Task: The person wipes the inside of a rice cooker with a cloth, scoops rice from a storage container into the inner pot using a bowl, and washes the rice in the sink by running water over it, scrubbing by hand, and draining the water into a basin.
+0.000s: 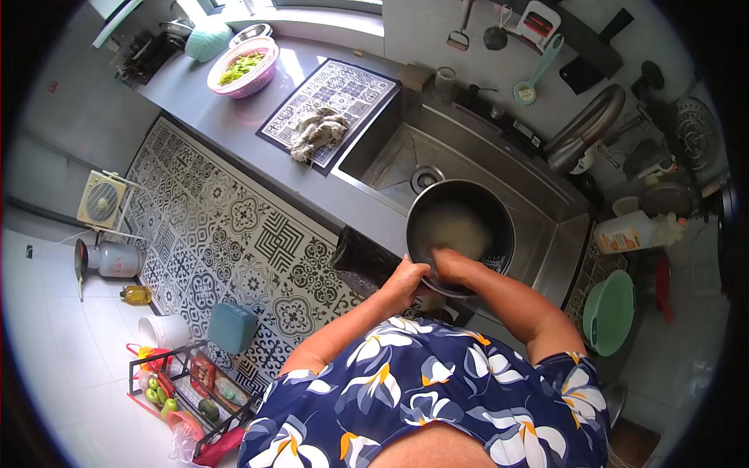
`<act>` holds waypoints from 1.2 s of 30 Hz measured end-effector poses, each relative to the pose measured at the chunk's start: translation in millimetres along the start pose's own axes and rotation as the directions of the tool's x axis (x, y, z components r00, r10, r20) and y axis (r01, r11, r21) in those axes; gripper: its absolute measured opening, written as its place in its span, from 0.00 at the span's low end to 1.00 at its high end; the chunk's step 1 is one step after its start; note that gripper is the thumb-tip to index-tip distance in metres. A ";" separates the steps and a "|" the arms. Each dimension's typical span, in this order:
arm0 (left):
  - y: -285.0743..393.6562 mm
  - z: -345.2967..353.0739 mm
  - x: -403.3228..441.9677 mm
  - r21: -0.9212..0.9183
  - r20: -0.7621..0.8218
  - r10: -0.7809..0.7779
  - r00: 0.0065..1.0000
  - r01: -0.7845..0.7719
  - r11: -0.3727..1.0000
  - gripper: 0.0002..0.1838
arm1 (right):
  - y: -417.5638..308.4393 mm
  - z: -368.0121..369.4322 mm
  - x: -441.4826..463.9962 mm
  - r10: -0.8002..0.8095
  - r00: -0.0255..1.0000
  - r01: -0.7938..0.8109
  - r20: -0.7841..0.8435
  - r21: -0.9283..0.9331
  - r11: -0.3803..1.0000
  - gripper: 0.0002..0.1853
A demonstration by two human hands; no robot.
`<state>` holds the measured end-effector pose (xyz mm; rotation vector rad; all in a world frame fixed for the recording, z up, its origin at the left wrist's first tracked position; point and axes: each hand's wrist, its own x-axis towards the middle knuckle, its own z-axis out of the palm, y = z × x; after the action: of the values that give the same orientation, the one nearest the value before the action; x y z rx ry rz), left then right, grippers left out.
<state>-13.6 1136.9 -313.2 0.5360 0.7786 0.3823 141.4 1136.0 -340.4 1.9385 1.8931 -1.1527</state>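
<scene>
A dark round pot [501, 214] with cloudy water [460, 228] in it is at the front edge of the steel sink [382, 160]. My left hand [407, 282] is closed on the pot's rim at its near left side. My right hand [450, 265] reaches down inside the pot, and its fingers are hidden in the cloudy water. Beyond the pot, the sink's drain [425, 179] shows.
Left of the sink lie a patterned mat [335, 86] with a crumpled cloth [318, 134] and a pink basket [243, 69] of green vegetables. The faucet [589, 129] rises behind. A green basin [608, 313] and a bottle [624, 234] stand right.
</scene>
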 end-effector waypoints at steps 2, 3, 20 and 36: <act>6.4 8.7 -9.0 0.005 -0.029 0.028 0.999 -0.028 1.000 0.22 | -8.3 2.8 9.2 -0.127 0.991 0.129 -0.029 0.071 0.989 0.21; 1.0 2.0 -4.1 0.040 -0.038 0.036 0.999 -0.035 0.999 0.22 | -10.2 0.1 14.7 -0.118 0.993 0.118 -0.007 0.074 0.990 0.16; 7.3 0.9 -9.2 0.282 -0.083 -0.048 0.995 0.070 0.957 0.36 | 26.4 12.7 50.6 0.176 0.913 -0.112 -0.367 0.189 0.976 0.49; 10.8 0.6 -11.5 0.293 -0.042 -0.054 0.998 0.064 0.954 0.33 | 29.2 -47.0 24.1 -0.139 0.887 0.151 -0.440 -0.008 0.989 0.18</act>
<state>-22.0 1139.6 -300.2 0.7854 0.8881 0.2202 183.2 1179.1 -334.8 2.2554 2.2868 -0.8200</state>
